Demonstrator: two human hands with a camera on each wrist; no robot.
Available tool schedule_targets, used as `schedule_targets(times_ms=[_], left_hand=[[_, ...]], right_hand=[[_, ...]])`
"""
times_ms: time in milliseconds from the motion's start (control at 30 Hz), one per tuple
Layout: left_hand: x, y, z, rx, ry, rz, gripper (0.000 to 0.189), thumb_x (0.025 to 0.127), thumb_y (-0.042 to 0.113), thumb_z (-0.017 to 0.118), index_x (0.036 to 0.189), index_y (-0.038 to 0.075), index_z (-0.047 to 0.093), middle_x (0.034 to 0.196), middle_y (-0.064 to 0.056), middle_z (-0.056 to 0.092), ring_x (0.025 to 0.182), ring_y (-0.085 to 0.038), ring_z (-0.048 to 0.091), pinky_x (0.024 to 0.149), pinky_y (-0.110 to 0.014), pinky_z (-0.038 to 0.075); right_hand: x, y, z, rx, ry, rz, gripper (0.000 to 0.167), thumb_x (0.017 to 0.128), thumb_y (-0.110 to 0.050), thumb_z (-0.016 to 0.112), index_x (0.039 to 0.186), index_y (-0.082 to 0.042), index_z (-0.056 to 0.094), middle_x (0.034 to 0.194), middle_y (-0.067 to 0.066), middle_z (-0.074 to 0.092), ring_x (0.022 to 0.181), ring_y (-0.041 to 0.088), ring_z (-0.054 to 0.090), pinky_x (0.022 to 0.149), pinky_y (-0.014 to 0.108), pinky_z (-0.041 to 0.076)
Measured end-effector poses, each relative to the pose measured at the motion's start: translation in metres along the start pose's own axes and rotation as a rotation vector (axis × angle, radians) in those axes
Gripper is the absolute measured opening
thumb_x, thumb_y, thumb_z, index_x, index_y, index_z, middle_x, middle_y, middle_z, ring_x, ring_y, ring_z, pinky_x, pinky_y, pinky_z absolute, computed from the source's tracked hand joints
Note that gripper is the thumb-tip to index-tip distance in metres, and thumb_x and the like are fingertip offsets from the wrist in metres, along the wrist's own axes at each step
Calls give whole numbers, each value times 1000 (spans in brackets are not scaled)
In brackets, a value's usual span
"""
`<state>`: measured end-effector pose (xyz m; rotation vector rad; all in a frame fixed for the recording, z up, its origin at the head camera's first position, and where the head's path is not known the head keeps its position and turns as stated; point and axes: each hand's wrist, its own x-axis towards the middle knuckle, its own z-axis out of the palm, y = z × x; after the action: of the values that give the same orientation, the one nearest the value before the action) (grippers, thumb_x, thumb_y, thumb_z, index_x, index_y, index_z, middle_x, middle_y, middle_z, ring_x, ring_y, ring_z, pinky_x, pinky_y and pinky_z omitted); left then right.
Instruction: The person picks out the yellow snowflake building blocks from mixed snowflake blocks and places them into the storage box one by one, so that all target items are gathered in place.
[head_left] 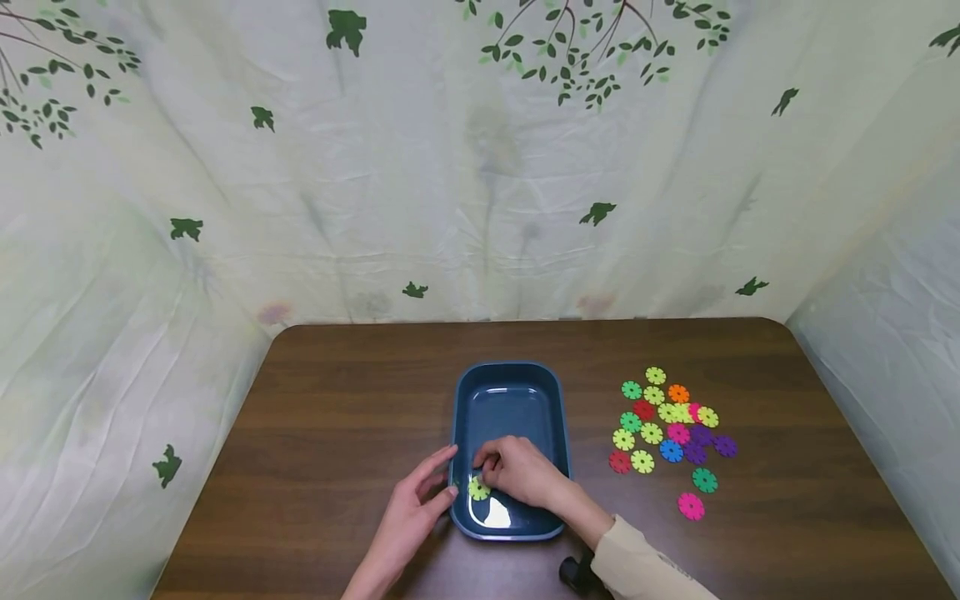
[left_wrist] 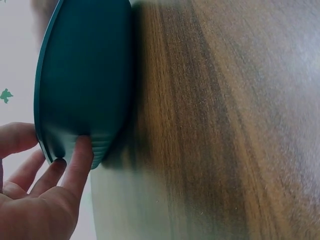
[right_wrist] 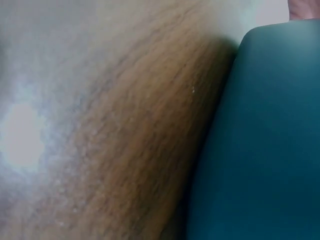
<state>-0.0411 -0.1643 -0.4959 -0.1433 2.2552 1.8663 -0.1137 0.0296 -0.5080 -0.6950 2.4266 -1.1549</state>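
A dark blue tray (head_left: 512,377) stands on the table. My left hand (head_left: 408,508) is at its left side, with thumb and index fingertips right at the rim. In the left wrist view, straight fingers (left_wrist: 80,162) of that hand touch the tray's outer wall (left_wrist: 87,65). My right hand (head_left: 521,471) reaches into the tray, fingers curled, with its fingertips at the edge of a yellow-green interlocking disc (head_left: 478,488), pinching it. The right fingertips are partly hidden behind the hand. Only the tray's outside (right_wrist: 260,140) shows in the right wrist view.
Several loose interlocking discs lie right of the tray: yellow-green ones (head_left: 642,462), a blue one (head_left: 671,451), purple (head_left: 725,447), orange (head_left: 678,393) and pink (head_left: 691,507). A black object (head_left: 576,575) is beside the right sleeve (head_left: 637,562). A leaf-patterned curtain (head_left: 480,167) hangs behind the table.
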Motion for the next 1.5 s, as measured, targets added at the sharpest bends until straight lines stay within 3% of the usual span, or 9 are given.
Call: schedule_targets(times_ms=[433,667,867,1167,1333,1500], left_hand=[[0,1,1,27,8,19,51,92,2,64,139,18,56,149,-10,44,121,-35,53,90,-38,52],[1,0,1,22,20,15,51,91,3,65,139,18,56,149,-9,45,122,-35,53,91,-41,51],[0,0,2,22,27,12,51,92,3,65,139,18,57,149,-9,45,122,-35,53,92,-40,51],[0,-1,2,59,36,-11,50,92,5,64,138,21,58,148,-8,46,122,-33,53,94,-41,50],[0,-1,2,71,41,-15,50,91,5,64,138,21,58,147,-7,47,122,-34,53,95,-44,49],[1,-1,4,78,43,-19,50,92,5,64,138,21,58,148,-8,46,122,-34,53,96,-45,48]], right_hand=[[-27,-8,-20,91,4,-21,17,94,-17,68,109,-12,71,85,-13,63,75,6,59,71,24,51],[-44,-7,-33,133,21,-50,23,93,-23,69,115,-15,70,102,-5,68,84,6,60,78,26,52],[-60,-5,-44,164,113,-25,25,93,-26,69,117,-17,70,107,-4,68,88,8,61,80,26,53],[-86,10,-52,235,303,76,17,91,-18,72,107,-23,71,93,-9,65,82,13,62,76,27,55],[-96,18,-55,261,359,96,18,90,-13,72,108,-17,72,96,-3,68,85,15,62,79,28,55],[-105,31,-57,204,379,109,19,90,-9,72,109,-12,72,98,0,68,86,13,62,79,27,54]])
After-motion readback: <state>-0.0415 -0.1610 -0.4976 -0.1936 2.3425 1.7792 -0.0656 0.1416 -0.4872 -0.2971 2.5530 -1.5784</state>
